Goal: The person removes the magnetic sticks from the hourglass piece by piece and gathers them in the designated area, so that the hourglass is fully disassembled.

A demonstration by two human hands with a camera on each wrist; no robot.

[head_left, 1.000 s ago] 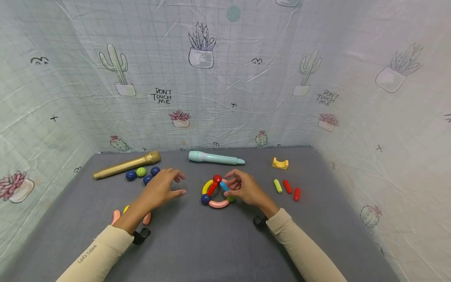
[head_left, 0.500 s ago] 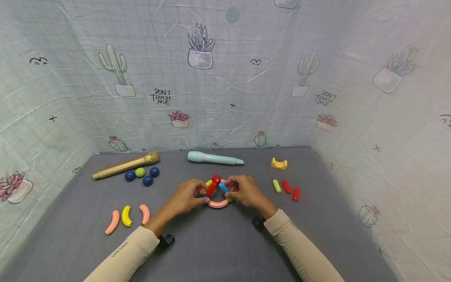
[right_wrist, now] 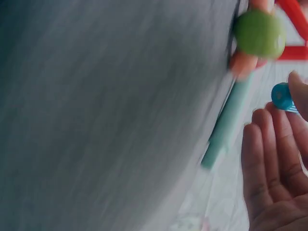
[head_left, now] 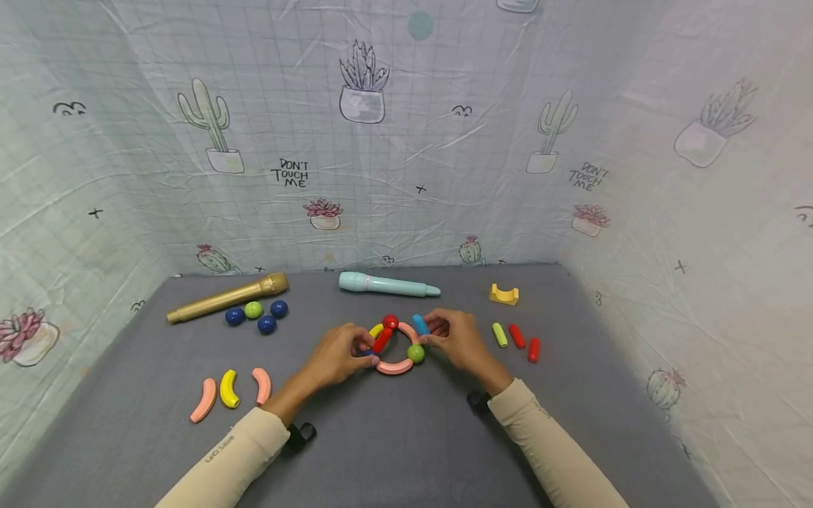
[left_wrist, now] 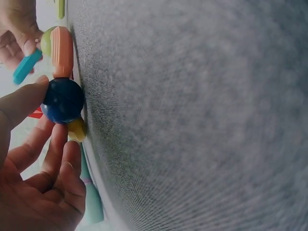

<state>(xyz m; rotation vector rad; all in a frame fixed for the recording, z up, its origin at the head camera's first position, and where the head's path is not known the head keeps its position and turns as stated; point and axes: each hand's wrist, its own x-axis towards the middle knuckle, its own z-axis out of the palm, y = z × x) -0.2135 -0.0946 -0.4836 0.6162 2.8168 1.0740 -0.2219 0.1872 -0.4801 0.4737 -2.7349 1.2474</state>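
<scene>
In the middle of the table [head_left: 394, 437] our left hand [head_left: 336, 356] grips the toy ring [head_left: 395, 367] by its dark blue ball [left_wrist: 62, 100], our right hand [head_left: 460, 340] pinches a blue stick [head_left: 420, 324] just off it, and many loose pieces lie unused.

Counting what lies on my grey mat

I count two toy microphones, a gold one [head_left: 227, 299] and a pale teal one [head_left: 387, 285]; six balls in all, four dark blue, two green, plus one red ball [head_left: 390, 322] atop my ring; three loose curved pieces at left, two salmon, one yellow; three short rods at right, one green, two red; one yellow notched block [head_left: 504, 293].
</scene>
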